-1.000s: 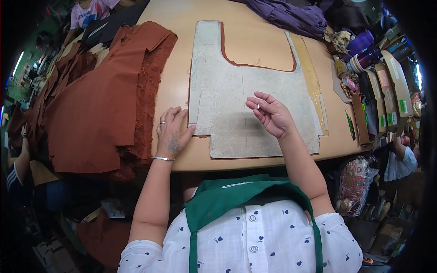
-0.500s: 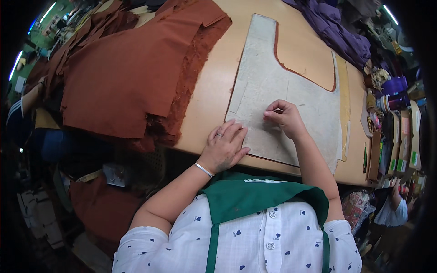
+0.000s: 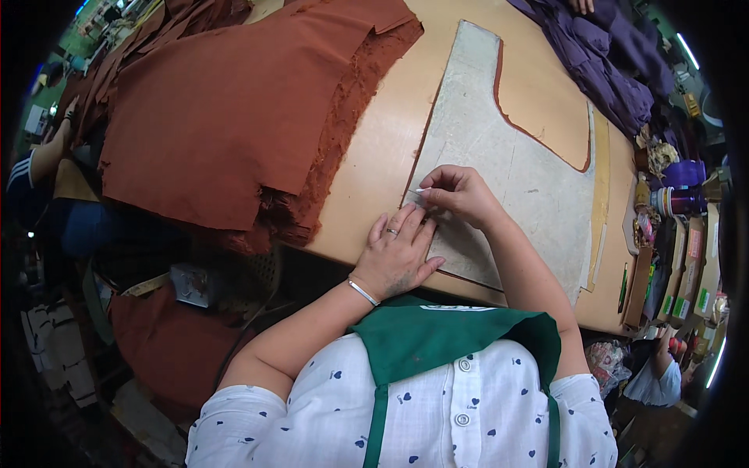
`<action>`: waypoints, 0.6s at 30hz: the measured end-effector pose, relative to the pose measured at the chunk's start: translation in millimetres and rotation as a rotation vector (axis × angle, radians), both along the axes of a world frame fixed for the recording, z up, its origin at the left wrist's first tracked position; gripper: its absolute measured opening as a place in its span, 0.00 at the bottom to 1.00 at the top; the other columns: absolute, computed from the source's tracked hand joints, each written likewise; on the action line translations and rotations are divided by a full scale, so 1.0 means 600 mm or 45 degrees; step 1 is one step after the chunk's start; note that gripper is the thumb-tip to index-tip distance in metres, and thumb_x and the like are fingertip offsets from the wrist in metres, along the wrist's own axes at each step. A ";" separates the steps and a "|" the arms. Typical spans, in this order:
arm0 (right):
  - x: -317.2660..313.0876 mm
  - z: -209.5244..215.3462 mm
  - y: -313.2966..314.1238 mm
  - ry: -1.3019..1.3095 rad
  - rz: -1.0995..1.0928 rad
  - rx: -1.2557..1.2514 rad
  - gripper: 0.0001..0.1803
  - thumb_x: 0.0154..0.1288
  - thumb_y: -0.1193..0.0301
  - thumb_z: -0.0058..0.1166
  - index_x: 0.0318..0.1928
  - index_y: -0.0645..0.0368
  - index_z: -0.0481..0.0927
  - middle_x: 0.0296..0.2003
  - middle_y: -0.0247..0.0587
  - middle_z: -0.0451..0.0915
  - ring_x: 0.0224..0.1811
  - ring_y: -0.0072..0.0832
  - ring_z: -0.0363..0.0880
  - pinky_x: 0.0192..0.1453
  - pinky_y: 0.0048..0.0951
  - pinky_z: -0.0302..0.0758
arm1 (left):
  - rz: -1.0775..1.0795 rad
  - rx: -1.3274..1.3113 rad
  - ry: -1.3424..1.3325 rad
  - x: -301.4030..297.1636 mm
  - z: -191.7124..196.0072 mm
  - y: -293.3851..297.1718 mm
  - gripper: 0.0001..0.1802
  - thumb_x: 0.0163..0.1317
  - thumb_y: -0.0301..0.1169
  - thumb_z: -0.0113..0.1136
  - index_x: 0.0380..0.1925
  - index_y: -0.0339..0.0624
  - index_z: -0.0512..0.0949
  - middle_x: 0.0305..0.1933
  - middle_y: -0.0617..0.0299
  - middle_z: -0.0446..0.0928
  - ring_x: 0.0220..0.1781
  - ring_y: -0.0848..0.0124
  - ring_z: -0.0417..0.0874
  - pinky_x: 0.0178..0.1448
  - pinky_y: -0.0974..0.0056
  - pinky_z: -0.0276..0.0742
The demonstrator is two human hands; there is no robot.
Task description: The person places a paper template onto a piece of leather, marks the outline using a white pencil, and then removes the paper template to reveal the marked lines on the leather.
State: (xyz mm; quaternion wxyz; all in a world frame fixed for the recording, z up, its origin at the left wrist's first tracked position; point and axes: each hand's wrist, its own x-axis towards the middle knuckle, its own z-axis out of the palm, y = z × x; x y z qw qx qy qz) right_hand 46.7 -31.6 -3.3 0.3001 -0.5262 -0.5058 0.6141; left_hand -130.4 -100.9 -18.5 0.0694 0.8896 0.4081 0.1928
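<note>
- While the left hand lies flat with fingers spread near the pattern's lower left corner, palm down, it grips nothing, just presses the sheet to the table. Ring on one finger, thin bracelet at the wrist.
- Right hand sits just at 1 o'clock from the left one, nearly touching it. Thumb and forefinger are pinched shut on a small white piece of chalk, tip poking out toward 9 o'clock right at the pattern's left edge. Other fingers curled in.
- Pattern is a grey stiff sheet with a big curved scoop cut from its 2 o'clock side. It lies flat on rust-brown cloth, which only shows as a thin line along the edges and around the scoop.
- At 10 o'clock from the hands: a thick stack of rust-brown fabric, raw edges facing the pattern, well apart from it, with bare wood between.
- Up at 1 o'clock, purple cloth is heaped along the far table edge.
- Over at 3 o'clock the table's end is cluttered with jars and cups, plus cardboard pieces standing on edge. Too small to tell much more.
- Bottom of the view is the person's green apron over a white dotted shirt.
</note>
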 end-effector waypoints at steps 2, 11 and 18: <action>-0.003 0.000 0.005 -0.051 -0.002 0.036 0.06 0.57 0.74 0.56 0.35 0.62 0.78 0.25 0.31 0.77 0.26 0.16 0.73 0.30 0.20 0.72 | 0.002 0.039 -0.014 0.002 0.001 0.000 0.31 0.54 0.55 0.51 0.52 0.45 0.71 0.57 0.58 0.65 0.63 0.66 0.61 0.63 0.55 0.51; -0.038 0.032 0.028 -0.736 0.439 0.515 0.07 0.56 0.73 0.55 0.33 0.63 0.77 0.31 0.43 0.76 0.34 0.33 0.75 0.39 0.30 0.72 | 0.021 0.049 -0.005 0.000 -0.009 0.001 0.31 0.54 0.54 0.51 0.53 0.48 0.71 0.58 0.60 0.66 0.64 0.68 0.61 0.62 0.56 0.51; -0.048 0.031 0.032 -0.929 0.473 0.637 0.08 0.54 0.71 0.55 0.30 0.63 0.76 0.31 0.49 0.75 0.36 0.43 0.75 0.42 0.36 0.72 | 0.019 0.016 -0.029 -0.001 -0.005 0.001 0.30 0.55 0.54 0.51 0.53 0.48 0.71 0.59 0.60 0.66 0.65 0.68 0.60 0.62 0.56 0.50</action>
